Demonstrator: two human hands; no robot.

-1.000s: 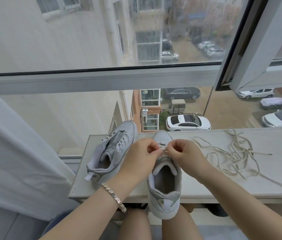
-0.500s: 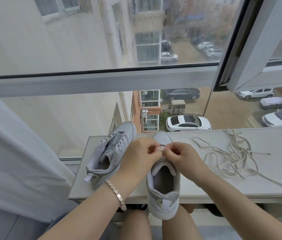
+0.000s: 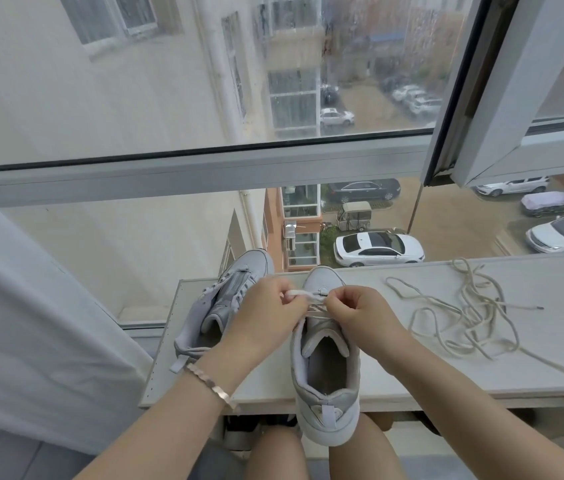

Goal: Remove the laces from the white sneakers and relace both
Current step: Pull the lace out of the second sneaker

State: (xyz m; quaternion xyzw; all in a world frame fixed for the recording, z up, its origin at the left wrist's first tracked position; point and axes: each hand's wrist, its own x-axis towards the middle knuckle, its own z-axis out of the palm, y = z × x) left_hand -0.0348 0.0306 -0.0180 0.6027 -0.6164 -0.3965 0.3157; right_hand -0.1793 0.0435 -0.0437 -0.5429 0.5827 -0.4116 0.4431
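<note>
Two white sneakers stand on a pale shelf (image 3: 412, 379) below the window. The near sneaker (image 3: 325, 382) points away from me, its heel hanging over the front edge. Above its tongue my left hand (image 3: 266, 313) pinches a loop of flat white lace (image 3: 303, 295). My right hand (image 3: 360, 315) pinches the same lace just to the right, fingers curled. Crossed lace shows between the two hands. The second sneaker (image 3: 225, 306) lies tilted at the left, partly behind my left hand. A loose cream lace (image 3: 464, 317) sprawls tangled on the shelf at the right.
A white curtain (image 3: 31, 323) hangs at the left beside the shelf. The window glass rises directly behind the shoes, with an open sash (image 3: 502, 98) at the upper right. My knees sit under the shelf's front edge.
My hands have drawn slightly apart, and a short loop of lace now shows between them over the near sneaker's tongue. Both sneakers and the loose lace stay where they were.
</note>
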